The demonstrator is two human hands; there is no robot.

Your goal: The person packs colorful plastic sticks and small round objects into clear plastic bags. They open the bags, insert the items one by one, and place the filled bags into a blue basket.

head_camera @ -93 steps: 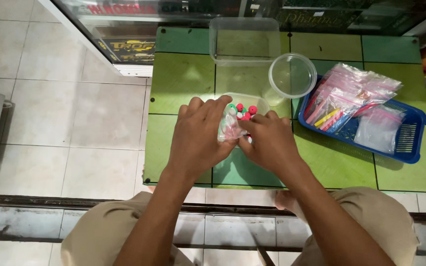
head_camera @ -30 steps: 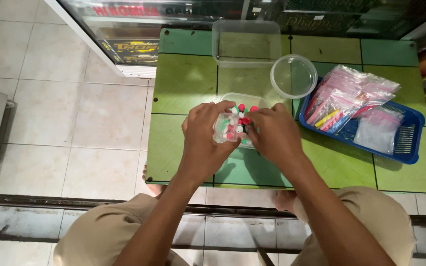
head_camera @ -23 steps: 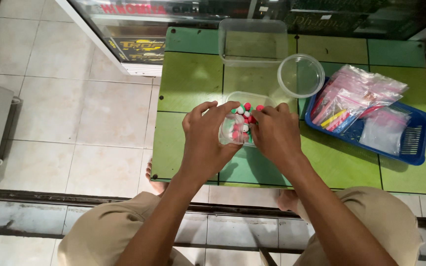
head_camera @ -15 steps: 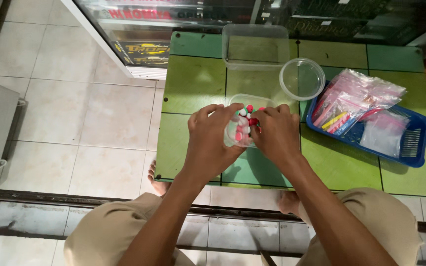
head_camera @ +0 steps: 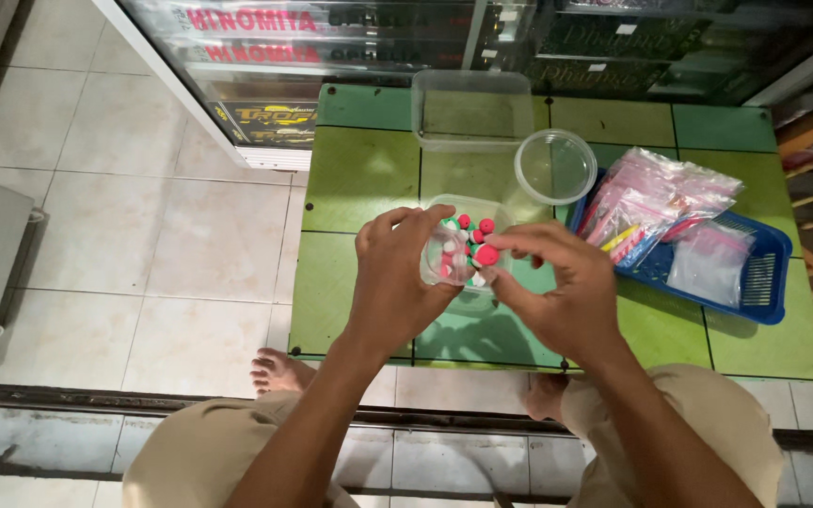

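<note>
Small clear bag (head_camera: 452,261) of red, white and green pieces being held over the green surface (head_camera: 359,179), mid-frame.

The bag is pinched by the left hand (head_camera: 395,282), fingers closed round its side, while a red piece (head_camera: 486,255) is gripped at the bag's mouth by the right hand (head_camera: 562,292). A clear tub (head_camera: 468,209) sits right under them. A round lid (head_camera: 555,166) and a bigger tub (head_camera: 472,108) are seen further up, and a blue tray (head_camera: 772,273) of bagged stuff at the right.

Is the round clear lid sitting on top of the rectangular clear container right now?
No, the round clear lid lies on the green table beside the rectangular clear container.
</note>
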